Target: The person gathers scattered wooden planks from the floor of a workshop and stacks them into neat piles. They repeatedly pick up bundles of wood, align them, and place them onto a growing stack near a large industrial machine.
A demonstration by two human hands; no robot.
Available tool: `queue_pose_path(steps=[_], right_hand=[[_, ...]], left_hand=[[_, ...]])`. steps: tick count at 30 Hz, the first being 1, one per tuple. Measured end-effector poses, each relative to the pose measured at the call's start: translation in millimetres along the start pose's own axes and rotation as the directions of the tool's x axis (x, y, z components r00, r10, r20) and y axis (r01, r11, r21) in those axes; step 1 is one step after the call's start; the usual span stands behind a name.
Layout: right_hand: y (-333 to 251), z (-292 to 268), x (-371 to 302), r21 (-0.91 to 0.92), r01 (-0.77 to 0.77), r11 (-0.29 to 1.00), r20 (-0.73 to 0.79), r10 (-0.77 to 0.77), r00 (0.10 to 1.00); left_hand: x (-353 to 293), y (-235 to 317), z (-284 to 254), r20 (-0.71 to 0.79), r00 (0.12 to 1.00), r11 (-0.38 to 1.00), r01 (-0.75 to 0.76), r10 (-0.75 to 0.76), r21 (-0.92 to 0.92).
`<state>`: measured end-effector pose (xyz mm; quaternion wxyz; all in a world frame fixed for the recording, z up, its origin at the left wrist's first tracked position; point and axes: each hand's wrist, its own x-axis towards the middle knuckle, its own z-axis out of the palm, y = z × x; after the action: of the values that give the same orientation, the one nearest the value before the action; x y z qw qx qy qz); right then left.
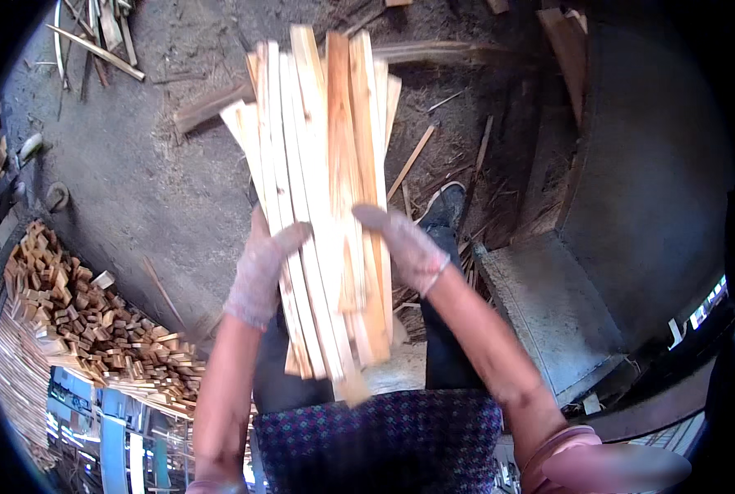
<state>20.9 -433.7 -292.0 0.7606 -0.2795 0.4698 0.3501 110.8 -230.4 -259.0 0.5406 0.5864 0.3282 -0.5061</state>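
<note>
Concrete floor (137,181): grey, dusty, strewn with sawdust, splinters and loose offcut sticks.

Raised concrete slab (548,305): lower right, bare top, debris heaped against its near edge.

Heap of short wood blocks (95,321): lower left, loosely piled, well apart from both hands; thin strips stacked beside it toward the rim.

Bundle of thin wooden slats (326,165): pale and reddish strips, gathered lengthwise, fanned at the far end, near ends uneven above the lap. Held up in front of the body, between the two hands. Judged as gathered and lifted, not yet squared off or set down; loose sticks left on the floor beyond.

Patterned garment (384,436): dark, dotted, at the bottom edge, under the bundle's near end.

Left hand (260,267): gloved, curled about the bundle's left edge, thumb laid across the front slats, firm hold.

Right hand (404,243): gloved, pressed flat against the bundle's right edge, fingers extended over the slats, clamping rather than wrapping.

Dark shoe (445,206): just behind the right hand, on the littered floor.
</note>
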Motion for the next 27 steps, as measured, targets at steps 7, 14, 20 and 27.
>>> queue_pose_path(steps=[7,14,20,27], right_hand=[[43.4,38.6,-114.9,0.425,-0.223,0.877,-0.005,0.248,0.969],[51.6,-10.5,-13.0,0.534,-0.071,0.842,-0.075,0.131,0.989],[63.4,-13.6,-8.1,0.541,-0.138,0.829,0.002,0.163,0.987],[62.8,-6.9,-42.4,0.462,-0.093,0.882,-0.076,0.144,0.987]], left_hand=[[-110.2,20.5,13.1,0.024,0.979,0.978,0.198,-0.2,0.064],[62.9,-42.4,17.6,0.063,0.972,0.957,0.235,-0.227,-0.173],[29.3,-44.0,16.5,0.041,0.994,0.992,0.102,-0.1,-0.069],[-13.1,-50.1,31.6,0.1,0.99,0.958,0.126,-0.103,-0.259]])
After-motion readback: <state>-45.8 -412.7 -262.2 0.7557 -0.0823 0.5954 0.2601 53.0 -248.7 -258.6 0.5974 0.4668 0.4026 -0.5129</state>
